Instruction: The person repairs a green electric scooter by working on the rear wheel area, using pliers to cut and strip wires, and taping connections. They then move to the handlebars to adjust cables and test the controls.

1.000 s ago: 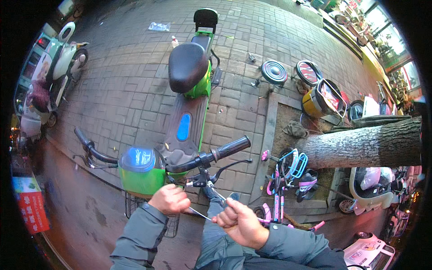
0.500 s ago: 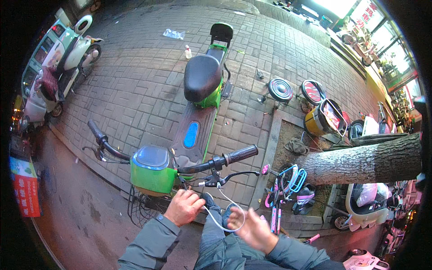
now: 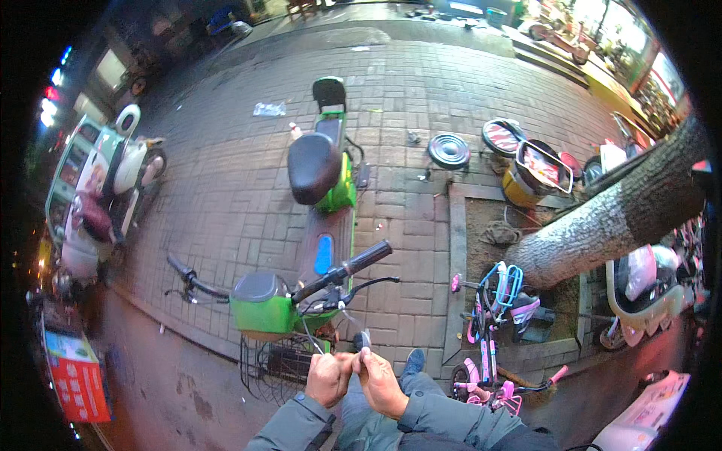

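Note:
In front of me is a green electric scooter (image 3: 259, 314) with black handlebars, its right brake lever (image 3: 372, 283) facing me. From the lever's bracket a pale brake cable (image 3: 352, 317) runs down to my hands. My left hand (image 3: 329, 378) is closed, its fingers pinched where a thin line comes down from the scooter's front. Right beside it, almost touching, my right hand (image 3: 380, 385) pinches the cable between thumb and fingers. The tip held between the two hands is too small to make out.
A leaning tree trunk (image 3: 579, 218) and a small pink child's bike (image 3: 487, 353) are on the right. Farther off stand a round stool (image 3: 449, 150) and a yellow bucket (image 3: 520, 184). At left, a white scooter (image 3: 135, 180) is parked above a red sign (image 3: 81, 391).
My right hand, open and apart before, has come in beside the left and closed. The cable's wide loop is gone from view. Both hands sit lower, and the view has shifted.

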Motion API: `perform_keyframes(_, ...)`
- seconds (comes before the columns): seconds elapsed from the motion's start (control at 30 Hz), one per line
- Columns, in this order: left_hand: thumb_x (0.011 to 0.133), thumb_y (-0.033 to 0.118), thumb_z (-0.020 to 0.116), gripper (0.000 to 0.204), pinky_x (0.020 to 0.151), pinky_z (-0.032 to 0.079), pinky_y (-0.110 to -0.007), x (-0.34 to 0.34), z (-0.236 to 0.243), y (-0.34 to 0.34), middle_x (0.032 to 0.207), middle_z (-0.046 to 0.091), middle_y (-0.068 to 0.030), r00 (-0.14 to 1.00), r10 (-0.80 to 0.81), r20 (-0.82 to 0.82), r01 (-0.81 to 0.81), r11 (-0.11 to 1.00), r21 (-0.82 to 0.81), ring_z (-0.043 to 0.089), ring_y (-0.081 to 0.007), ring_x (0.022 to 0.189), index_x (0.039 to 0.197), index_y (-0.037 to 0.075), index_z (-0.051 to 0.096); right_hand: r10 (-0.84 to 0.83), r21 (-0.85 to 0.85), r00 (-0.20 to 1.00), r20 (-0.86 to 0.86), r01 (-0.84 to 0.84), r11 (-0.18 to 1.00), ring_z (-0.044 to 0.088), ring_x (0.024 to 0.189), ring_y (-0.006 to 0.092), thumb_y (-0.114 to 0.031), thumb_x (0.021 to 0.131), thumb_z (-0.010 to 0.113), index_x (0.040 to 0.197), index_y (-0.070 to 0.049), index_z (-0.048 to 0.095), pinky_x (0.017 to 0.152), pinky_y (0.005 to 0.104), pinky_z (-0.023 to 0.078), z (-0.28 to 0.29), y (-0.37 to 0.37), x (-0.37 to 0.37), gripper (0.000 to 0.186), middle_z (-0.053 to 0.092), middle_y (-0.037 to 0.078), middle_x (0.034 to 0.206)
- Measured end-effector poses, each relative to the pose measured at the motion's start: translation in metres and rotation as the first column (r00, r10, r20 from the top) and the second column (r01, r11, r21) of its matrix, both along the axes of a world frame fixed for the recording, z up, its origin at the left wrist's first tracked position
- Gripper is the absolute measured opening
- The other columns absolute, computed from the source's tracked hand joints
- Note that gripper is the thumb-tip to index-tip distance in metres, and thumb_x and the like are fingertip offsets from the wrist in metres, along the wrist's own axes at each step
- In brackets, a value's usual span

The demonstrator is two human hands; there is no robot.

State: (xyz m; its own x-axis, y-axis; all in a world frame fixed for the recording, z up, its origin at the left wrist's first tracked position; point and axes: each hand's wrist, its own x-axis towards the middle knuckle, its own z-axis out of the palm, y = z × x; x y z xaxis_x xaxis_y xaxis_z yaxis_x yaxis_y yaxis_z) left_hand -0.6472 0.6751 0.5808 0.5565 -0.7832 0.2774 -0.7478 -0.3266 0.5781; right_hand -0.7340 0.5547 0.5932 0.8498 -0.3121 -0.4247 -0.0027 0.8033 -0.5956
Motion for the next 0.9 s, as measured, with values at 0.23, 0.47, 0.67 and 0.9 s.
perform_keyframes(0.23, 0.085, 0.025, 0.072, 0.02, 0.07, 0.052, -0.034, 0.086, 0.009, 0.021, 0.079, 0.056, -0.0052, 0.828, -0.56, 0.044, 0.523, 0.796, 0.304, 0.06, -0.0241, 0.079, 0.082, 0.01, 0.058, -0.114, 0.182, 0.993, -0.033, 0.118, 0.976, 0.029, 0.063, 0.0138, -0.039, 0.11, 0.043, 0.069, -0.015, 0.035, 0.08, 0.0381, 0.042, 0.032, -0.002, 0.004, 0.048, 0.026, -0.003, 0.063)
perform_keyframes(0.47, 0.093, 0.035, 0.064, 0.034, 0.056, 0.05, -0.043, 0.04, 0.051, 0.005, 0.063, 0.06, -0.01, 0.984, -0.171, 0.05, 0.14, 0.916, 0.375, 0.063, -0.0303, 0.062, 0.068, 0.013, 0.06, -0.03, 0.249, 0.999, -0.038, 0.038, 0.968, 0.027, 0.056, 0.0127, -0.031, 0.108, 0.049, 0.07, -0.016, 0.039, 0.073, 0.0371, 0.042, 0.043, -0.024, 0.026, 0.042, 0.025, -0.005, 0.06)
perform_keyframes(0.67, 0.093, 0.035, 0.065, 0.036, 0.052, 0.049, -0.044, 0.008, 0.079, -0.003, 0.059, 0.062, -0.0086, 0.991, 0.05, 0.124, -0.106, 0.858, 0.502, 0.064, -0.0289, 0.056, 0.064, 0.014, 0.063, 0.158, 0.398, 0.986, -0.051, -0.124, 0.909, 0.03, 0.054, 0.0128, -0.029, 0.105, 0.055, 0.073, -0.015, 0.046, 0.065, 0.0352, 0.039, 0.054, -0.056, 0.037, 0.036, 0.03, -0.004, 0.057)
perform_keyframes(0.9, 0.094, 0.032, 0.066, 0.036, 0.054, 0.047, -0.043, -0.001, 0.091, -0.015, 0.059, 0.057, -0.0074, 0.999, -0.023, -0.034, 0.033, 0.945, 0.324, 0.06, -0.0281, 0.056, 0.064, 0.013, 0.057, 0.33, 0.596, 0.925, -0.187, -0.16, 0.787, 0.024, 0.056, 0.0141, -0.032, 0.106, 0.051, 0.069, -0.018, 0.036, 0.067, 0.034, 0.039, 0.061, -0.091, 0.031, 0.042, 0.021, -0.005, 0.06)
